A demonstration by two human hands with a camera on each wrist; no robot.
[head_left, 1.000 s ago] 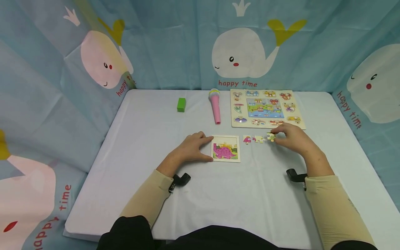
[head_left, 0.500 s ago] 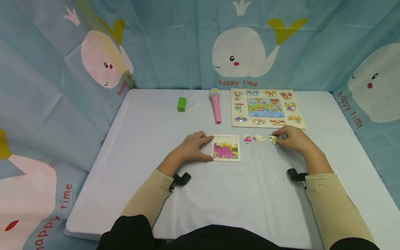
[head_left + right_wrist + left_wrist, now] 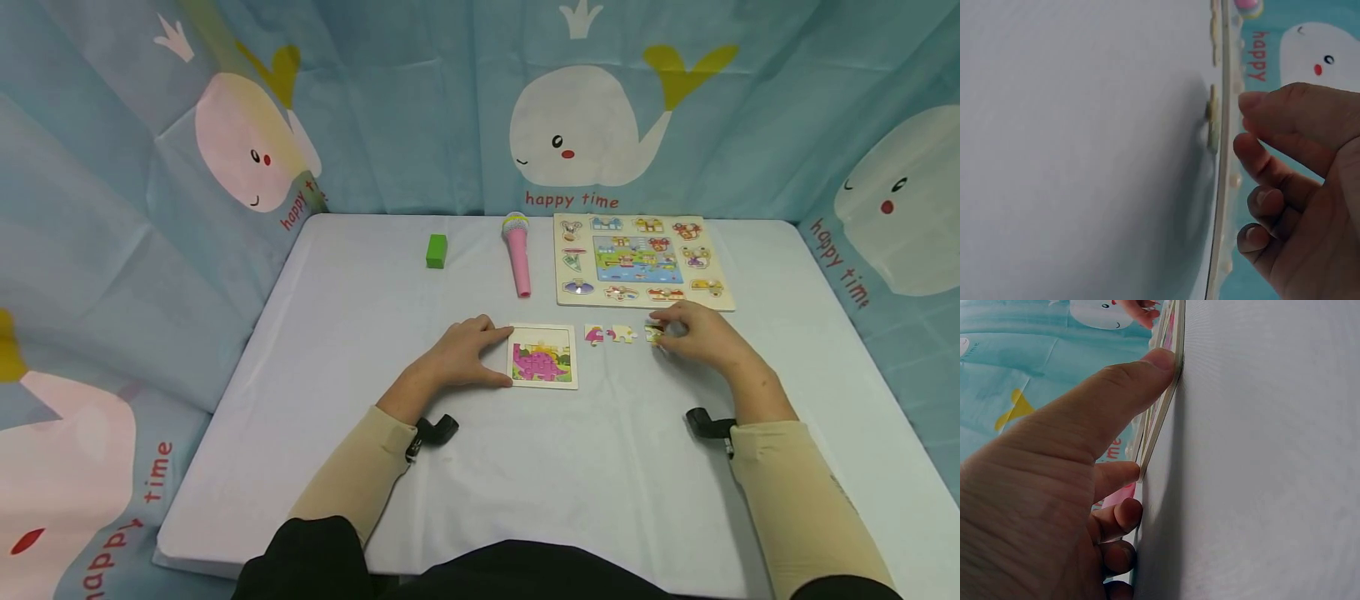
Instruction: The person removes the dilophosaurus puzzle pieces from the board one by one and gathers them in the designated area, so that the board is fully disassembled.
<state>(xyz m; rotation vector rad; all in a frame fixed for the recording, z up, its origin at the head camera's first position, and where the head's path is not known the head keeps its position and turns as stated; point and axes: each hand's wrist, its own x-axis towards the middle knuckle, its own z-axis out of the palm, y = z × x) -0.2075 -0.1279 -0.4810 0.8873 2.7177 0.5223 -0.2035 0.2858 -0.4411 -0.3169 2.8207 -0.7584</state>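
My left hand [image 3: 465, 354] spreads its thumb and index finger against the left corners of a small framed jigsaw puzzle [image 3: 542, 382]. The puzzle shows a pink dinosaur; its upper part is bare. In the left wrist view the thumb [image 3: 1159, 359] rests on the board's edge. Right of the puzzle, a pink piece [image 3: 593, 334] and a pale piece [image 3: 622, 333] lie in a row with a yellow-green puzzle piece [image 3: 650, 333]. My right hand [image 3: 701, 337] hovers over that last piece, partly covering it. The right wrist view shows the piece [image 3: 1212, 119] apart from the loosely curled fingers.
Behind my right hand lies a larger wooden peg puzzle board [image 3: 637, 296]. A pink toy microphone [image 3: 518, 258] and a green block [image 3: 436, 251] stand farther back on the white table [image 3: 360, 317]. A whale-print curtain [image 3: 420, 100] encloses the far sides.
My right hand has set the yellow-green puzzle piece down beside the other two and let go of it. The left hand and the framed puzzle have stayed in place.
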